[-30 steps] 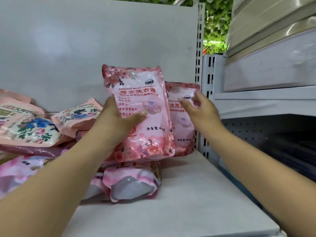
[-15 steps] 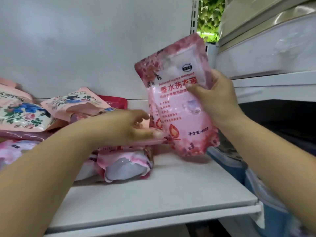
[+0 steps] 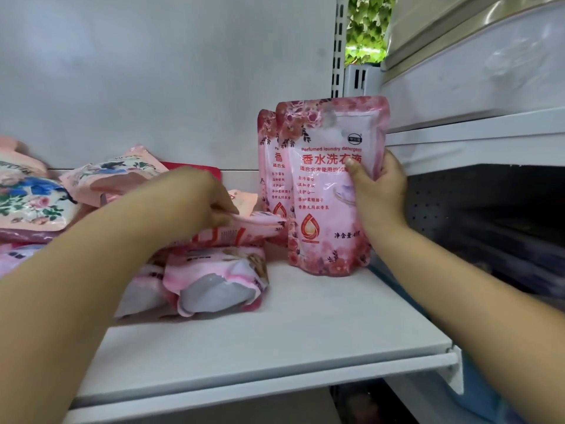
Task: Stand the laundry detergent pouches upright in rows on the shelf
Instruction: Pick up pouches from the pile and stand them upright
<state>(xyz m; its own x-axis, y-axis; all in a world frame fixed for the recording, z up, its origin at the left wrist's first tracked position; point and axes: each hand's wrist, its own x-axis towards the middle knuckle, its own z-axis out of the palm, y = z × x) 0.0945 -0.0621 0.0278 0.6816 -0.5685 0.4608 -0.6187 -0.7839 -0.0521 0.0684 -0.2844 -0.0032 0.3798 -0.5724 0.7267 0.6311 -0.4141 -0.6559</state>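
A pink rose-printed detergent pouch (image 3: 324, 191) stands upright at the right end of the white shelf (image 3: 275, 332). My right hand (image 3: 377, 191) grips its right edge, thumb across the front. A second matching pouch (image 3: 269, 166) stands upright right behind it, mostly hidden. My left hand (image 3: 198, 200) reaches over the heap of flat pouches and pinches the top one (image 3: 244, 224). Below that lies another pink pouch (image 3: 214, 283) with its grey base facing me.
More flat pouches with blue and pink flower prints (image 3: 27, 203) pile up at the left. A slotted upright post (image 3: 337, 47) bounds the shelf at the back right. A neighbouring shelf unit (image 3: 477, 130) stands to the right.
My right hand brought the pouch from tilted in the air down to upright on the shelf, in front of the other standing pouch. My left hand moved onto the flat pile.
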